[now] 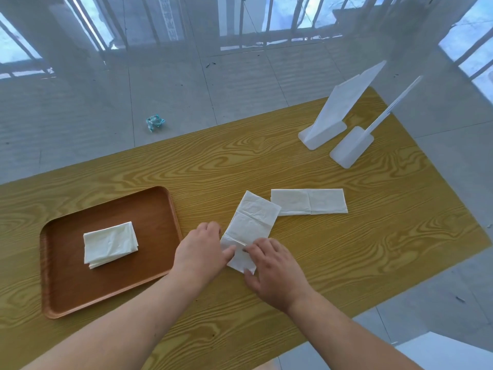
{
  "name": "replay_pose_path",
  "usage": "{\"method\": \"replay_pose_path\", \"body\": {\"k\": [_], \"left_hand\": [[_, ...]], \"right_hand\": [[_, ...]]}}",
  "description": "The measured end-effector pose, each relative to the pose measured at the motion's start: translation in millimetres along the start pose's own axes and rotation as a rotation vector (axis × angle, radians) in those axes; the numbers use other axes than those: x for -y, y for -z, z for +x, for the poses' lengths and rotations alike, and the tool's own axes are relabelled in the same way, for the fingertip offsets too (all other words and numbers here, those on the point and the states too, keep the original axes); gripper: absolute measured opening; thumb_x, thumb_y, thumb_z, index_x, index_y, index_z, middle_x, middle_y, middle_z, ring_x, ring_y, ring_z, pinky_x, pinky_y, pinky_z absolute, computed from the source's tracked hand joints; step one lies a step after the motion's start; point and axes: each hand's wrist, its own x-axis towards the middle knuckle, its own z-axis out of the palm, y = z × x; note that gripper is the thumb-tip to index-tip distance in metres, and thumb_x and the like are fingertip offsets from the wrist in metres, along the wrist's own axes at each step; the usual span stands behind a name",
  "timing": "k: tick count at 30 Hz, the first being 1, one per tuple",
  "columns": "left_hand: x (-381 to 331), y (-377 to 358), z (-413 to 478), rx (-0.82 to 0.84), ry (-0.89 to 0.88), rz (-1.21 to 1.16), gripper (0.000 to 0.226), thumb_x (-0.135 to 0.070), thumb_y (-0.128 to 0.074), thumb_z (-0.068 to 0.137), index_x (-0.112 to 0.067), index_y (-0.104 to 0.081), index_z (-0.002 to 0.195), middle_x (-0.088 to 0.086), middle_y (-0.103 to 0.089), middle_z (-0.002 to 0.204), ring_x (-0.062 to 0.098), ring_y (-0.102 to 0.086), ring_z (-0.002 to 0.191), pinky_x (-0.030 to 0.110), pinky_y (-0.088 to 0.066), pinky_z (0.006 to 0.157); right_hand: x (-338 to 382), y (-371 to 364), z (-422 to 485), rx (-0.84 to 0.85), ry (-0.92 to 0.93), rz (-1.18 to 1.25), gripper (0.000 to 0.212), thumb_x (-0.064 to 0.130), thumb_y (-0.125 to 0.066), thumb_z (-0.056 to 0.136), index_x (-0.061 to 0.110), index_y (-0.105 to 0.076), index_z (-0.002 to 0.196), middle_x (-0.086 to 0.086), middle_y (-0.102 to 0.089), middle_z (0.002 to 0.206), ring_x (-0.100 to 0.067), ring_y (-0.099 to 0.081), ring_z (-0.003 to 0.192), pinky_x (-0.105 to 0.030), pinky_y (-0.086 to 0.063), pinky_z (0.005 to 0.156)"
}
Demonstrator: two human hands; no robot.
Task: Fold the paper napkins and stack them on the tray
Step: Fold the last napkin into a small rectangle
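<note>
On the left of the yellow wooden table [346,249] sits a brown tray [133,204]. A small pile of folded napkins [110,244] lies in the middle of it.

Just right of the tray is the left hand [202,249]. Its fingers are bent at the left edge of a long napkin [250,222], and its thumb lies on top of the paper, so it holds that edge. This napkin lies on the table, tilted, with fold lines across it.

The right hand [274,271] rests on the near end of the same napkin. Its fingers are mostly straight and press down on the paper, with the thumb spread out near the corner.

Further right, a second napkin [309,201] lies flat on the table, and the long napkin's far corner lies over its edge.

At the far right corner of the table stand two white plastic holders [330,113], close together.

A crumpled blue and white wrapper [155,122] lies on the floor behind the table.
</note>
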Motion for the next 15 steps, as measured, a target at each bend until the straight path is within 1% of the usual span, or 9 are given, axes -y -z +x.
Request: {"method": "replay_pose_path", "body": {"k": [2, 4, 6, 8, 10, 12, 13, 15], "left_hand": [[-3.5, -1.5, 0.6, 0.035, 0.112, 0.011, 0.050, -0.066, -0.064, 0.084, -0.023, -0.056, 0.109, -0.004, -0.061, 0.106, 0.020, -0.061, 0.096, 0.032, -0.044, 0.070], [-6.5, -2.7, 2.5, 0.073, 0.148, 0.003, 0.043, -0.062, -0.067, 0.083, -0.024, -0.057, 0.100, -0.005, -0.060, 0.099, 0.019, -0.060, 0.090, 0.032, -0.044, 0.066], [-9.6, -2.9, 5.2, 0.104, 0.167, -0.066, 0.027, -0.050, -0.069, 0.082, -0.026, -0.060, 0.089, -0.007, -0.061, 0.093, 0.016, -0.060, 0.084, 0.032, -0.046, 0.064], [-11.1, -2.9, 9.0, 0.145, 0.233, -0.207, 0.015, -0.038, -0.070, 0.080, -0.026, -0.061, 0.082, -0.007, -0.065, 0.085, 0.013, -0.062, 0.076, 0.030, -0.045, 0.058], [-11.8, -1.9, 11.1, 0.190, 0.351, -0.452, 0.013, -0.028, -0.072, 0.077, -0.023, -0.063, 0.083, -0.003, -0.070, 0.083, 0.014, -0.063, 0.071, 0.028, -0.045, 0.055], [-11.3, -2.1, 10.8, 0.235, 0.485, -0.747, 0.019, -0.022, -0.076, 0.077, -0.018, -0.065, 0.092, 0.005, -0.073, 0.091, 0.019, -0.065, 0.074, 0.032, -0.049, 0.058], [-11.2, -1.6, 10.0, 0.270, 0.551, -0.883, 0.023, -0.018, -0.077, 0.079, -0.015, -0.066, 0.098, 0.008, -0.074, 0.096, 0.021, -0.067, 0.078, 0.034, -0.052, 0.060], [-9.1, 0.8, 8.8, 0.332, 0.627, -1.082, 0.028, -0.014, -0.079, 0.082, -0.010, -0.066, 0.106, 0.012, -0.076, 0.103, 0.025, -0.073, 0.088, 0.033, -0.056, 0.058]], "right_hand": [[6.8, -6.8, 0.7, 0.008, 0.010, -0.022, 0.047, 0.046, -0.053, 0.091, 0.021, -0.057, 0.132, 0.001, -0.059, 0.123, -0.022, -0.055, 0.112, -0.038, -0.050, 0.099], [10.7, -9.1, 1.5, 0.002, -0.005, -0.024, 0.047, 0.045, -0.053, 0.090, 0.023, -0.055, 0.132, 0.001, -0.059, 0.125, -0.023, -0.055, 0.114, -0.039, -0.051, 0.100], [12.9, -8.9, 2.7, 0.012, -0.020, -0.019, 0.048, 0.046, -0.053, 0.091, 0.024, -0.052, 0.134, 0.001, -0.057, 0.130, -0.022, -0.053, 0.118, -0.039, -0.049, 0.103], [13.2, -8.7, 3.1, 0.027, -0.020, -0.021, 0.052, 0.048, -0.054, 0.091, 0.024, -0.049, 0.136, 0.001, -0.055, 0.132, -0.023, -0.051, 0.122, -0.040, -0.047, 0.105], [12.2, -7.2, 3.2, 0.055, -0.017, -0.039, 0.059, 0.054, -0.056, 0.089, 0.025, -0.044, 0.140, 0.001, -0.052, 0.137, -0.023, -0.048, 0.126, -0.041, -0.045, 0.108], [11.2, -5.1, 3.0, 0.068, -0.028, -0.050, 0.067, 0.057, -0.058, 0.087, 0.025, -0.042, 0.143, 0.000, -0.049, 0.141, -0.023, -0.045, 0.129, -0.041, -0.043, 0.109], [11.2, -3.9, 3.0, 0.058, -0.037, -0.056, 0.067, 0.056, -0.059, 0.086, 0.024, -0.042, 0.142, 0.000, -0.049, 0.141, -0.024, -0.045, 0.128, -0.042, -0.043, 0.109], [11.4, -0.9, 4.3, 0.014, -0.055, -0.078, 0.058, 0.045, -0.064, 0.084, 0.023, -0.050, 0.136, -0.001, -0.055, 0.134, -0.025, -0.051, 0.121, -0.042, -0.047, 0.103]]}}
